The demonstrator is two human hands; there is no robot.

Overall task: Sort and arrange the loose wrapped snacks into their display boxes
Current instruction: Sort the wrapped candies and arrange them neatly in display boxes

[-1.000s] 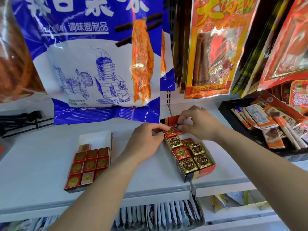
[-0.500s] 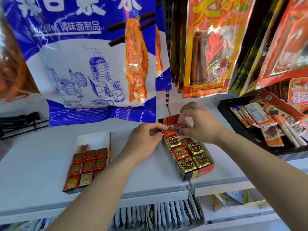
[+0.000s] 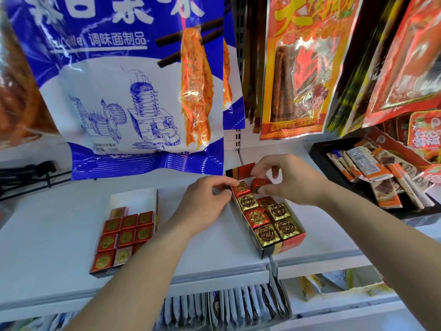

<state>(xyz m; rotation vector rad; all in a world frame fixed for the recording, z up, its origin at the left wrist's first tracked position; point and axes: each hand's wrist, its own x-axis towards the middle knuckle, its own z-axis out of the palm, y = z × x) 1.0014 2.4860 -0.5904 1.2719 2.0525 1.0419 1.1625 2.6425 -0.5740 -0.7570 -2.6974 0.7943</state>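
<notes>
A person's right hand (image 3: 293, 180) pinched a red-wrapped snack (image 3: 260, 183) between thumb and curled fingers (image 3: 256, 169), holding it tilted over the far right corner of a red box (image 3: 290, 244) that sat open on a white shelf (image 3: 59, 235). The left hand (image 3: 205, 201) lay against the far end of the box's left wall, its thumb and forefinger closed on the rim there and the other fingers curled under. Inside the red box, gold and red foil squares (image 3: 248, 202) lay flat in two rows running from front to back. To the left of the red box, well apart from it, stood a second box (image 3: 133, 199) packed toward its front with red squares, its far end showing white card. Above and behind the red box hung a large blue and white bag (image 3: 119, 91) and an orange bag (image 3: 298, 68). To the right of the red box, a black tray (image 3: 319, 154) held a jumble of wrapped bars.
</notes>
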